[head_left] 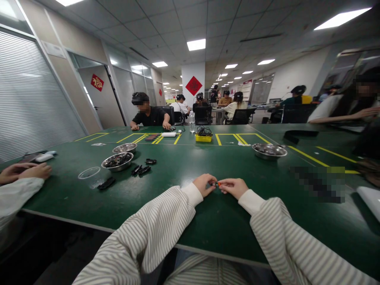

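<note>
Just above the green table [208, 221], my left hand [204, 184] and my right hand [235, 187] meet fingertip to fingertip. Between them is a small dark part with an orange end [218, 184], too small for me to tell its kind. The fingers of my left hand are closed on its dark side. At the orange end, the fingers of my right hand are pinched together. My fingertips hide much of the part.
To the left are a metal bowl of dark parts [117, 161], a second metal bowl [124, 148], a clear plastic cup [92, 177] and loose black pieces [141, 170]. Another metal bowl [269, 151] stands right. Farther back are a yellow box [203, 138] and a water bottle [192, 122]. Other people sit around.
</note>
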`<action>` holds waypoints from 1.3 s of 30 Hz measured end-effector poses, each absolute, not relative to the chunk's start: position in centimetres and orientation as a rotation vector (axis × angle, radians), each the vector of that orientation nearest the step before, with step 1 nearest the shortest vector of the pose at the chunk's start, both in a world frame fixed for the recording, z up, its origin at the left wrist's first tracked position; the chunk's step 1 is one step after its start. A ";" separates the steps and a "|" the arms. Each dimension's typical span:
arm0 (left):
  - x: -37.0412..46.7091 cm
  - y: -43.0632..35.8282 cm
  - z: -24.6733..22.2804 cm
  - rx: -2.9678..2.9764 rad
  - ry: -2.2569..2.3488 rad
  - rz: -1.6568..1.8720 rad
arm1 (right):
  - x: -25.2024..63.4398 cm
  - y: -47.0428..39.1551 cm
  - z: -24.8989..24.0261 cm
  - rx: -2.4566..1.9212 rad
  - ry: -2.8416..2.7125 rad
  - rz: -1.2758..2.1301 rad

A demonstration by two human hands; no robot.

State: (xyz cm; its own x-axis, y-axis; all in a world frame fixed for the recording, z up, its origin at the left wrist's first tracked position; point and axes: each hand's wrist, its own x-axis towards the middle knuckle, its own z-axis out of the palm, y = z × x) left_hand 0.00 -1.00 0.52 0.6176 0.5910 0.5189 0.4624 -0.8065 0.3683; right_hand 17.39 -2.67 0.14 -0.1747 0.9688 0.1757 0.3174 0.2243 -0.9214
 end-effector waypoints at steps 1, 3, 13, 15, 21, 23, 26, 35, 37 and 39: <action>0.0 -1.0 0.5 2.649 0.868 0.964 | 17.3 -2.7 0.1 -1.204 -1.636 1.004; 0.0 -0.9 0.4 2.653 0.868 0.977 | 17.3 -2.7 0.1 -1.181 -1.610 1.042; 0.4 -1.2 0.7 2.612 0.872 1.035 | 17.1 -2.7 0.3 -1.136 -1.576 1.045; 0.4 -1.2 0.7 2.618 0.860 1.032 | 17.0 -2.8 0.4 -1.139 -1.567 1.051; 0.2 -1.1 0.7 2.652 0.834 1.044 | 17.1 -3.0 0.5 -1.124 -1.615 1.019; 0.1 -1.1 0.7 2.670 0.818 1.045 | 17.1 -3.0 0.5 -1.136 -1.635 0.996; 0.1 -1.3 0.7 2.704 0.783 1.028 | 17.2 -3.0 0.6 -1.183 -1.682 0.893; -2.8 2.6 0.4 2.780 1.161 0.946 | 17.4 -3.1 1.0 -1.274 -1.811 0.757; -5.7 5.0 0.5 2.681 1.493 0.943 | 17.4 -3.2 1.1 -1.281 -1.854 0.754; -8.7 7.3 0.6 2.510 1.795 0.879 | 17.5 -3.3 1.1 -1.284 -1.903 0.744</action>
